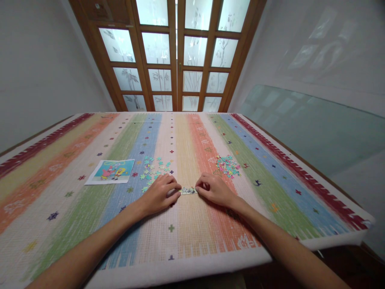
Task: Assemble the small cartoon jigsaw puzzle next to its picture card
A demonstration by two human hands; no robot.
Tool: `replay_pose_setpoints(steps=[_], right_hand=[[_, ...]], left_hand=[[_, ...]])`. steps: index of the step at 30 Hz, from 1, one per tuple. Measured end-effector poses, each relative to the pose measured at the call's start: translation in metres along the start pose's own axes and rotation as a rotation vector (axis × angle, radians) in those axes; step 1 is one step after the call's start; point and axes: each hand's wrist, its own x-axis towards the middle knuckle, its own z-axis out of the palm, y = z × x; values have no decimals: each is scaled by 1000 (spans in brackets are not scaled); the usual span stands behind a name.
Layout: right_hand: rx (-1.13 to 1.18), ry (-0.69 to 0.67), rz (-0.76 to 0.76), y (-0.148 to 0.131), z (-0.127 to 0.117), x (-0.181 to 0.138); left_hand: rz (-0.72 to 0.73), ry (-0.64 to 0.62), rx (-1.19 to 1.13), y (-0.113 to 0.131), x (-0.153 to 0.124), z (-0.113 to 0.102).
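A short strip of joined jigsaw puzzle pieces [188,191] lies on the striped tablecloth in front of me. My left hand [161,193] is closed at the strip's left end, thumb and forefinger pinching it. At the right end, the curled fingers of my right hand [215,189] pinch the strip as well. Loose teal and pale puzzle pieces [155,168] are scattered just beyond my left hand. Beyond my right hand sits a denser heap of multicoloured pieces [228,165]. The fingertips partly cover the strip's ends.
A printed cartoon picture [112,171] lies on the cloth at left. The striped tablecloth [90,224] covers the wide table, whose near edge runs below my forearms. Wood-framed glass doors [162,48] stand behind, and a glass panel [300,124] leans at the right wall.
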Motion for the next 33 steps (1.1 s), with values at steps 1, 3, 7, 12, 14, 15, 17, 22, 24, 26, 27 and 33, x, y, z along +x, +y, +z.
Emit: replay_pose_setpoints(steps=[1,3,7,12,14,15,17,22,24,26,27,33], right_hand=[[-3,-4,4,0,0,0],[-7,-11,9,1,0,0],[-14,-13,8,1,2,0],[-31,-5,6,2,3,0],[-39,-7,6,2,4,0],[-36,-9,7,2,3,0],[-13,-4,14,3,3,0],[47,18,-40,3,-2,0],[40,13,-95,3,-3,-1],[24,-1,-130,2,-3,-2],[18,-8,-138,2,-3,-2],[13,-36,-171,3,-1,-4]], left_hand=[[7,4,-2,0,0,0],[17,9,-9,0,0,1],[28,14,-15,1,0,1],[25,28,-25,4,0,1],[21,27,-24,4,1,1],[21,24,-21,4,1,1],[22,20,-14,4,0,1],[17,-4,-4,3,0,1],[13,-5,11,3,0,1],[10,6,25,3,0,1],[9,12,28,3,-1,1],[31,17,26,6,0,1]])
